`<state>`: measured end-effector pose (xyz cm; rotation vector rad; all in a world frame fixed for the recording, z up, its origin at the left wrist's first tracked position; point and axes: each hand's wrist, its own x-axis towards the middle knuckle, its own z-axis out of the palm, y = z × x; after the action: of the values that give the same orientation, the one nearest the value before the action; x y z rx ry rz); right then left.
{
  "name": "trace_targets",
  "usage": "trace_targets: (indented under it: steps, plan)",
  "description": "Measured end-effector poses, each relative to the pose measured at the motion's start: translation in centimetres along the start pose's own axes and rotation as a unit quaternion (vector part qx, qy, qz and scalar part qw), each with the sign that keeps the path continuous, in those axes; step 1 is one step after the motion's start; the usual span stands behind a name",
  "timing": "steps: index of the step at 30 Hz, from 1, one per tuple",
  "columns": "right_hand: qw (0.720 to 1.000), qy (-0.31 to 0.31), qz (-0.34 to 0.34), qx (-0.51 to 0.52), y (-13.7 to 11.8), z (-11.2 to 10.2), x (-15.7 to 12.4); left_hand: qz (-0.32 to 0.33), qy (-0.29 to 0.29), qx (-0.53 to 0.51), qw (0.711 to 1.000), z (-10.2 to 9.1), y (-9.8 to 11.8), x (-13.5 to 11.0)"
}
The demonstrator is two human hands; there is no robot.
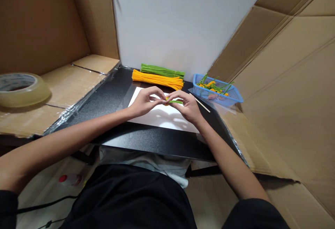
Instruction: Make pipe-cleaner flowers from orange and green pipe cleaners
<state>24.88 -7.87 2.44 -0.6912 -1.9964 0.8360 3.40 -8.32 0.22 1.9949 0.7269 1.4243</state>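
Note:
My left hand (147, 100) and my right hand (187, 106) meet above a white sheet (154, 116) on the black table. Between their fingertips is a small yellow and green pipe cleaner piece (176, 101), its green stem pointing right across my right fingers. Both hands are pinched closed on it; the yellow part is mostly covered by the fingers. Just beyond lie a bundle of yellow pipe cleaners (157, 79) and, behind it, a bundle of green pipe cleaners (162, 70).
At the right, a blue basket (230, 100) contains several yellow and green pieces. A thin pale stick (200, 103) lies beside my right hand. One roll of clear tape (39, 94) rests on cardboard at the left. Cardboard walls (288, 82) flank the table (146, 140).

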Motion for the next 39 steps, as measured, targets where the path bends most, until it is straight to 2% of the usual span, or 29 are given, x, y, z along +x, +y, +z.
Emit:
trace_targets:
  steps: [2, 4, 8, 12, 15, 20, 24, 28, 31, 34, 37, 39]
  plan:
    - [1.000, 0.003, 0.008, -0.008, -0.1, 0.1, -0.1, 0.009, -0.001, 0.026, 1.000, 0.0, 0.0, -0.1]
    - [1.000, 0.001, 0.013, 0.002, -0.3, 0.3, -0.1, 0.044, -0.004, 0.073, 0.996, 0.0, -0.1, -0.1]
    - [0.997, -0.003, 0.026, 0.069, -0.3, 0.7, 0.0, 0.125, 0.025, 0.158, 0.979, 0.1, -0.3, -0.2]
    - [0.992, -0.002, 0.046, 0.116, -0.1, 1.1, 0.0, 0.172, 0.037, 0.191, 0.966, 0.1, -0.6, -0.1]
    - [0.997, 0.013, 0.022, 0.072, 0.0, 1.2, -0.1, 0.182, 0.041, 0.222, 0.957, 0.0, -0.5, -0.1]
    - [0.989, 0.040, -0.100, -0.098, -0.1, 1.1, -0.4, 0.161, 0.044, 0.235, 0.957, 0.0, -0.2, -0.1]
    - [0.959, 0.036, -0.189, -0.210, 0.1, 0.9, -0.5, 0.096, 0.021, 0.196, 0.976, -0.1, 0.2, 0.2]
    - [0.923, 0.019, -0.264, -0.281, 0.5, 0.7, -0.4, -0.056, -0.031, 0.125, 0.990, -0.4, 0.7, 0.7]
    - [0.894, -0.015, -0.301, -0.330, 0.6, 0.6, -0.5, -0.196, -0.076, 0.038, 0.977, -0.4, 0.6, 0.9]
    - [0.866, -0.064, -0.326, -0.374, 0.5, 0.7, -0.6, -0.295, -0.100, -0.024, 0.950, -0.4, 0.3, 0.8]
    - [0.852, -0.092, -0.335, -0.391, 0.7, 0.8, -0.6, -0.332, -0.120, -0.023, 0.935, -0.5, 0.2, 0.7]
    - [0.861, -0.091, -0.326, -0.380, 0.9, 0.8, -0.6, -0.322, -0.134, 0.009, 0.937, -0.5, 0.4, 0.7]
